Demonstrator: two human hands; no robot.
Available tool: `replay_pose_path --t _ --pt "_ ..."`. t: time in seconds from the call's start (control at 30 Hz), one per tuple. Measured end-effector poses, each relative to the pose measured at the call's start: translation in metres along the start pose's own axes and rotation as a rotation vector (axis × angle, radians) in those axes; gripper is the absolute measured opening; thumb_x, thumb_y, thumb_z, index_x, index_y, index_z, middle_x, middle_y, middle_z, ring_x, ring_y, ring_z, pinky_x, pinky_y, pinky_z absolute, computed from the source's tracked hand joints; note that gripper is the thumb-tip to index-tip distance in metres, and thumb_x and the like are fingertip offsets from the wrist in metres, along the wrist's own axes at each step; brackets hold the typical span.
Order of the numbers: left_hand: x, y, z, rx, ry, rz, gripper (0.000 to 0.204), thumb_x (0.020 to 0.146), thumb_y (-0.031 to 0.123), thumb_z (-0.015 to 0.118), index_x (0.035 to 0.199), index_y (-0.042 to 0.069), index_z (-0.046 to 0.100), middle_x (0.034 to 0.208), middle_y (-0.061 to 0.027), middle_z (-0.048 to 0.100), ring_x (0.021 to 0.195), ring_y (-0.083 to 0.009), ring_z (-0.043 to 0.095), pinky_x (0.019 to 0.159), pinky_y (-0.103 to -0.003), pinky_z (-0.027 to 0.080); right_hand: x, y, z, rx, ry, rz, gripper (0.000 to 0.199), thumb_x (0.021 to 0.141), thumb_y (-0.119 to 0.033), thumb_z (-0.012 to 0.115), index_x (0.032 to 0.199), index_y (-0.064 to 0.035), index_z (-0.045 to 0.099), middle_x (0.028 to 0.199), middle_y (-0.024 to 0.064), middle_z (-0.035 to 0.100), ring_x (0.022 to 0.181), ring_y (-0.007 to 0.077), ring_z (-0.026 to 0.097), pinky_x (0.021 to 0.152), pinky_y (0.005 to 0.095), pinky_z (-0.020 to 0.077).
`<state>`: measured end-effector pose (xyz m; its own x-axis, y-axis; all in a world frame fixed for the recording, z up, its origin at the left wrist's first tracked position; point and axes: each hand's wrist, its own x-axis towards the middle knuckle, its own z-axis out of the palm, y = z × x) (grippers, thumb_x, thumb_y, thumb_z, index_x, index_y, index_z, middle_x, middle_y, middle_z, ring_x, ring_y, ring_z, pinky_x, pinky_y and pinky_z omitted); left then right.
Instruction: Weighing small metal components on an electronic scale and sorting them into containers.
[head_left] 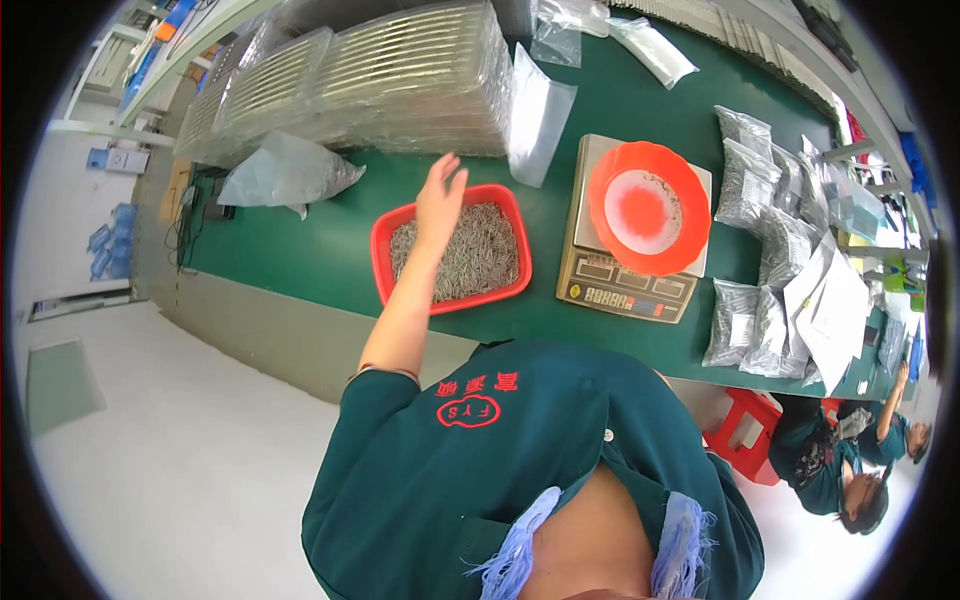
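Observation:
My left hand (440, 205) is over the far part of a red plastic basin (523, 252), fingers stretched and apart, with nothing seen in them. Many thin, grey metal pieces (480, 258), like small pins or screws, fill the basin. To its right stands a weighing scale (625, 292) with a keypad on its front. A round orange-red dish (690, 185) rests on the scale's pan; its pale inside holds a few small bits near the far and right edge. My right hand is out of sight; that arm is hidden beside my body.
Several filled clear bags (735, 320) lie at the right, with white papers (826, 300) on them. Plastic-wrapped stacked trays (420, 80) stand at the back left, beside a clear bag (290, 178). A red stool (745, 440) and two people are at the lower right.

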<state>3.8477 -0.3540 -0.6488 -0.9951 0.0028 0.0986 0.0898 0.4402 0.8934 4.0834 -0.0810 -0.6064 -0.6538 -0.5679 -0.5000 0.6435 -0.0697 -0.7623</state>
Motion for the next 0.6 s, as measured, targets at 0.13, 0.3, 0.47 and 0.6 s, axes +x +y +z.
replay_pose_path --t 0.13,0.3,0.47,0.6 --pt "-0.139 0.030 -0.061 -0.186 -0.499 -0.333 0.035 0.090 0.026 0.042 0.113 0.001 0.051 0.110 -0.0087 0.056 0.103 -0.0171 0.051 0.091 -0.031 0.036 -0.008 0.011 -0.024 -0.015 0.022 0.056 0.046 0.089 -0.032 0.045 0.124 -0.0033 0.040 0.111 0.0090 0.054 0.105 0.0149 0.049 0.091 0.0280 0.0363" --pt "-0.250 0.002 -0.091 -0.340 -0.494 -0.870 0.053 0.088 0.045 0.037 0.123 0.005 0.042 0.119 -0.0088 0.050 0.110 -0.0198 0.046 0.093 -0.034 0.035 -0.010 0.017 -0.045 -0.060 0.029 0.115 0.046 0.089 -0.032 0.045 0.124 -0.0031 0.040 0.112 0.0091 0.054 0.105 0.0150 0.048 0.091 0.0278 0.0363" --pt "-0.251 0.005 -0.094 -0.536 -0.393 -1.041 0.055 0.088 0.045 0.037 0.126 0.005 0.038 0.123 -0.0101 0.046 0.111 -0.0203 0.044 0.093 -0.035 0.035 -0.006 0.019 -0.050 -0.099 0.080 0.153 0.046 0.089 -0.032 0.045 0.123 -0.0029 0.040 0.112 0.0093 0.054 0.105 0.0151 0.048 0.090 0.0277 0.0362" --pt "-0.257 0.012 -0.098 -0.695 -0.322 -1.175 0.058 0.088 0.046 0.038 0.127 0.004 0.034 0.125 -0.0111 0.043 0.112 -0.0207 0.043 0.093 -0.035 0.035 -0.013 0.027 -0.043 -0.123 0.138 0.188 0.045 0.089 -0.032 0.045 0.123 -0.0027 0.041 0.112 0.0094 0.053 0.106 0.0151 0.048 0.090 0.0276 0.0362"
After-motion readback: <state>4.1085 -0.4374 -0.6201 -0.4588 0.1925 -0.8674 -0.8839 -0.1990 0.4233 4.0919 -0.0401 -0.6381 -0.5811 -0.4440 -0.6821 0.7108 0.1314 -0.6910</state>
